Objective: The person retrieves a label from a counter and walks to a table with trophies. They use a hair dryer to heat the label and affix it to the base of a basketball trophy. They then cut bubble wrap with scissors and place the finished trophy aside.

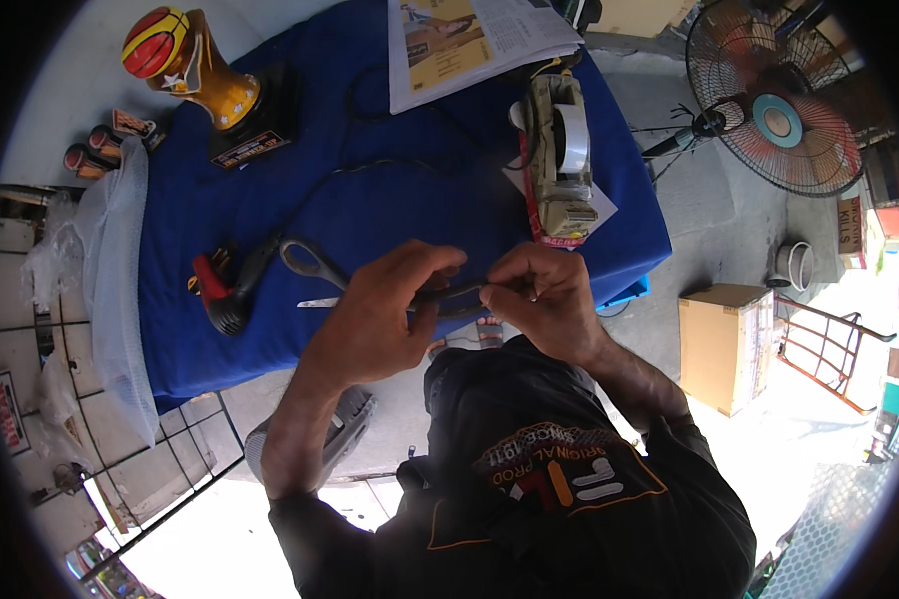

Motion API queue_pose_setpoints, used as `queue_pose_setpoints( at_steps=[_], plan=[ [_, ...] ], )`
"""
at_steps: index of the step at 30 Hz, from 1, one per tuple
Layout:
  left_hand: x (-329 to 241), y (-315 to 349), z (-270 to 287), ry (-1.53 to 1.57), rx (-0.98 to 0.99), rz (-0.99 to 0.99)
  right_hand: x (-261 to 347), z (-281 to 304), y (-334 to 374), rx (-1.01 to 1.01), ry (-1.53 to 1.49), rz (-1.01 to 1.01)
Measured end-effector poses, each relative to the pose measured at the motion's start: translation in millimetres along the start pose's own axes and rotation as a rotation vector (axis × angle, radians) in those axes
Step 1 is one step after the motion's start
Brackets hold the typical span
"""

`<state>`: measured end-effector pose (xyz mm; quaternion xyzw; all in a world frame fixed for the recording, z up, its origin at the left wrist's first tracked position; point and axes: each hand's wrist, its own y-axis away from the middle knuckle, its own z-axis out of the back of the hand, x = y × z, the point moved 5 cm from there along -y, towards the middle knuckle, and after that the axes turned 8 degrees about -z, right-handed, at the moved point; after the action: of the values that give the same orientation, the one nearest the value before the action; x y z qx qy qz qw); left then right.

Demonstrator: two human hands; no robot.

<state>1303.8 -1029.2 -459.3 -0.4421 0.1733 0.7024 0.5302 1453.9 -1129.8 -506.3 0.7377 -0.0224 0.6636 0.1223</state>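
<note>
Above the front edge of the blue-covered table [390, 215], my left hand [385, 304] curls over a pair of scissors [307, 262]. One grey finger loop and a blade stick out on its left; the pivot is hidden under the hand. Between my hands spans a dark, looped, curved piece [454, 311]; whether it belongs to the scissors, I cannot tell. Thumb and fingers of my right hand [544, 295] pinch its right end. To the left lies a red and black corded hand tool [228, 299].
A tape dispenser [559, 150] stands near the table's right edge, newspapers [479, 50] behind it. At the back left is a trophy [205, 85] with a ball on top. On the floor to the right are a fan [774, 120] and a cardboard box [724, 344].
</note>
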Motion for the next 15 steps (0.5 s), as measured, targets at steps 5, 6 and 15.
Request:
queue_pose_setpoints(
  at_steps=[5,6,15],
  plan=[
    [7.5,-0.6,-1.4,0.0,-0.045,0.038,-3.4,0.5,-4.1,-0.054,0.088,-0.009],
    [9.6,-0.9,-2.1,-0.017,-0.053,0.03,-8.0,0.8,-6.6,-0.049,0.045,-0.052],
    [68.3,-9.4,-9.8,-0.176,-0.022,0.042,-57.8,-1.6,-44.0,-0.075,-0.181,-0.114]
  ],
)
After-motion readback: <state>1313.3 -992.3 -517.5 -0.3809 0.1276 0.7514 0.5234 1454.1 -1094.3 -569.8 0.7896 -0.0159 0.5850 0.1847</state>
